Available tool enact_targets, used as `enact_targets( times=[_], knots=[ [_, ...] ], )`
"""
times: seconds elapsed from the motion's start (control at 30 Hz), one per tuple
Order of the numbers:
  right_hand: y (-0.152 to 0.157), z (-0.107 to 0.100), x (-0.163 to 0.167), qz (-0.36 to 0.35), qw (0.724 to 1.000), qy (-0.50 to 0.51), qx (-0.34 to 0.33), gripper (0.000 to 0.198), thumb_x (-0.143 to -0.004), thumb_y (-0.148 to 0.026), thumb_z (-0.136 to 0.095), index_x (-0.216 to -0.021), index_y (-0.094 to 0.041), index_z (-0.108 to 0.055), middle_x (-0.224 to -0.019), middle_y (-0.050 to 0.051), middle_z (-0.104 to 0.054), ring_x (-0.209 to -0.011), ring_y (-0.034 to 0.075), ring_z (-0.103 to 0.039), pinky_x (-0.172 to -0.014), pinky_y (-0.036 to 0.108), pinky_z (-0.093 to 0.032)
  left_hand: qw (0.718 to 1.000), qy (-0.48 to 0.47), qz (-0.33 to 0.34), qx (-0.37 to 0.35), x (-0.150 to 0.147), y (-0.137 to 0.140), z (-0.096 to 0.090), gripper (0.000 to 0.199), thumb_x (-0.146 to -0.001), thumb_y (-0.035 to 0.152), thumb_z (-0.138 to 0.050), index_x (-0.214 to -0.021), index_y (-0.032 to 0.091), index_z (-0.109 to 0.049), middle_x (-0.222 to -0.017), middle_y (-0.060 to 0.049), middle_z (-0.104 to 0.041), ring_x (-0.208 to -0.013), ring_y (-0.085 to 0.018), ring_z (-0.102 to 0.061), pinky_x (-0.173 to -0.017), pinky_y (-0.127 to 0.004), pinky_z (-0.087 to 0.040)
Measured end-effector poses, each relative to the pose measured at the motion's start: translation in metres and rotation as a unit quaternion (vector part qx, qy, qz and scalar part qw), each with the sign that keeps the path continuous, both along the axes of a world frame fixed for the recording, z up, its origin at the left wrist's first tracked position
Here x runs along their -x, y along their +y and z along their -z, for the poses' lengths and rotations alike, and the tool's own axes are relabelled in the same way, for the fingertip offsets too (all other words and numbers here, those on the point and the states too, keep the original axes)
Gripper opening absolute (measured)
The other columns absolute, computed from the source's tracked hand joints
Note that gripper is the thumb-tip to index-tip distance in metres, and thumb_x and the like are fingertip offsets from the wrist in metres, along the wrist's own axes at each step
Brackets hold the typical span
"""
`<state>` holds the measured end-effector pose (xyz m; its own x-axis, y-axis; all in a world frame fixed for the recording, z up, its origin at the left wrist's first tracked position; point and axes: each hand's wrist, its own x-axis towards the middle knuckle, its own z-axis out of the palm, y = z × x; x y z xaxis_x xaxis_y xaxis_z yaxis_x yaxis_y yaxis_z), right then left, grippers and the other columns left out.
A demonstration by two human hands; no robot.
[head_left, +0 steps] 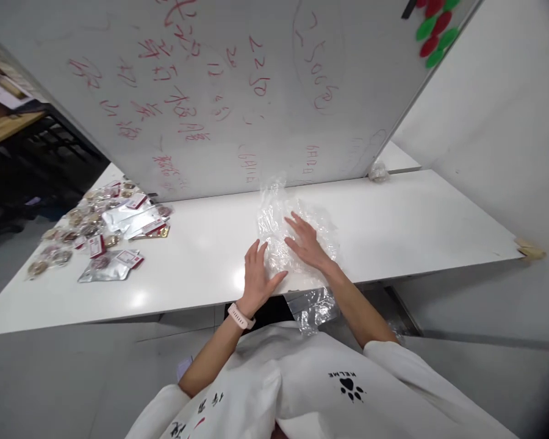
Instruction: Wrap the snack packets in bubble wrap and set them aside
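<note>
Crumpled clear plastic film (274, 213) lies spread over the white table in front of me, reaching from the whiteboard's foot to the near edge. My right hand (305, 242) rests on or just over it, fingers spread. At the film's left side is my left hand (258, 274), thumb and fingers apart, with a pink band (241, 316) on its wrist. Neither hand grips anything. More clear plastic (318, 311) hangs below the table edge, between my forearms.
Several small clear packets (91, 219) and silver pouches (130, 219) with red-white labels pile up at the left. A whiteboard (274, 91) with red writing stands behind. A small plastic bundle (378, 172) sits by its right foot. Tape (531, 250) covers the table's right corner.
</note>
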<state>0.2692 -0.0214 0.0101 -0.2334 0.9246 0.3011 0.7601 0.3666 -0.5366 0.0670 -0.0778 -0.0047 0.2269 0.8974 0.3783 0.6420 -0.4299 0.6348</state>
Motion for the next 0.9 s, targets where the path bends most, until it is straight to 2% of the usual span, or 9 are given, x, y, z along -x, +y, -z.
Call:
enact_targets(
  times=[0.13,0.23,0.33,0.4,0.5,0.6,0.7,0.8,0.9],
  knots=[
    [-0.017,-0.042,-0.004,0.125,0.974,0.136,-0.129,0.055,-0.100,-0.049,-0.041,-0.151,-0.031,-0.035,-0.155,0.008,-0.040,-0.142,0.026,-0.039,-0.117,0.054,-0.031,0.998,0.047,0.002,-0.031,-0.012,0.011,0.004,0.084,-0.081,0.041,-0.073,-0.149,0.020,-0.030,-0.160,-0.020,-0.025,-0.150,-0.041,-0.019,-0.115,-0.064,-0.028],
    [-0.051,-0.046,-0.007,0.219,0.938,0.205,-0.172,0.048,-0.100,-0.041,-0.040,-0.146,-0.028,-0.040,-0.142,0.010,-0.051,-0.124,0.024,-0.055,-0.105,0.048,-0.046,1.000,-0.016,-0.017,0.000,-0.013,0.015,0.010,0.058,-0.087,0.024,-0.061,-0.141,0.021,-0.040,-0.147,-0.018,-0.046,-0.138,-0.035,-0.043,-0.106,-0.055,-0.044],
    [-0.081,-0.031,0.004,0.264,0.930,0.193,-0.168,0.045,-0.100,-0.038,-0.039,-0.143,-0.029,-0.043,-0.134,0.010,-0.056,-0.112,0.023,-0.060,-0.097,0.047,-0.052,0.978,-0.159,-0.099,0.095,-0.003,0.015,0.012,0.047,-0.088,0.017,-0.050,-0.135,0.021,-0.043,-0.124,-0.013,-0.062,-0.092,-0.021,-0.068,-0.080,-0.037,-0.056],
    [-0.093,-0.017,0.018,0.258,0.936,0.179,-0.158,0.046,-0.099,-0.037,-0.039,-0.145,-0.030,-0.041,-0.132,0.011,-0.056,-0.110,0.024,-0.061,-0.094,0.047,-0.054,0.942,-0.252,-0.160,0.155,0.008,0.014,0.013,0.046,-0.090,0.020,-0.046,-0.136,0.020,-0.040,-0.107,-0.009,-0.065,-0.067,-0.014,-0.064,-0.067,-0.031,-0.055],
    [-0.097,0.000,0.044,0.193,0.960,0.139,-0.149,0.055,-0.100,-0.036,-0.040,-0.153,-0.030,-0.029,-0.136,0.013,-0.054,-0.121,0.027,-0.056,-0.098,0.049,-0.051,0.902,-0.331,-0.197,0.195,0.025,0.010,0.012,0.046,-0.092,0.025,-0.042,-0.138,0.020,-0.036,-0.093,-0.005,-0.064,-0.060,-0.011,-0.060,-0.060,-0.027,-0.053],
    [-0.090,0.014,0.062,0.073,0.989,0.005,-0.129,0.062,-0.097,-0.042,-0.047,-0.155,-0.031,-0.028,-0.152,0.011,-0.042,-0.142,0.030,-0.037,-0.114,0.055,-0.035,0.903,-0.327,-0.238,0.142,0.041,0.007,0.007,0.054,-0.087,0.027,-0.053,-0.138,0.022,-0.036,-0.119,-0.011,-0.061,-0.090,-0.016,-0.066,-0.074,-0.029,-0.056],
    [-0.078,0.027,0.062,-0.026,0.988,-0.136,-0.075,0.057,-0.094,-0.051,-0.052,-0.148,-0.035,-0.043,-0.161,0.004,-0.033,-0.149,0.032,-0.025,-0.120,0.061,-0.014,0.902,-0.322,-0.275,0.086,0.061,0.007,-0.002,0.067,-0.081,0.019,-0.057,-0.142,0.025,-0.032,-0.141,-0.014,-0.048,-0.122,-0.021,-0.057,-0.093,-0.031,-0.053],
    [-0.069,0.039,0.044,-0.015,0.982,-0.183,-0.044,0.048,-0.096,-0.052,-0.048,-0.142,-0.035,-0.052,-0.160,0.003,-0.035,-0.149,0.031,-0.027,-0.119,0.062,-0.011,0.883,-0.343,-0.307,0.095,0.082,0.010,-0.009,0.070,-0.081,0.019,-0.056,-0.145,0.025,-0.029,-0.143,-0.015,-0.046,-0.122,-0.020,-0.056,-0.094,-0.032,-0.052],
    [-0.066,0.047,0.011,0.027,0.980,-0.195,-0.037,0.044,-0.098,-0.050,-0.045,-0.138,-0.035,-0.056,-0.159,0.004,-0.037,-0.147,0.031,-0.030,-0.118,0.063,-0.010,0.877,-0.338,-0.311,0.144,0.097,0.016,-0.010,0.063,-0.084,0.028,-0.061,-0.142,0.021,-0.036,-0.125,-0.014,-0.058,-0.099,-0.017,-0.062,-0.084,-0.032,-0.053]
  ],
)
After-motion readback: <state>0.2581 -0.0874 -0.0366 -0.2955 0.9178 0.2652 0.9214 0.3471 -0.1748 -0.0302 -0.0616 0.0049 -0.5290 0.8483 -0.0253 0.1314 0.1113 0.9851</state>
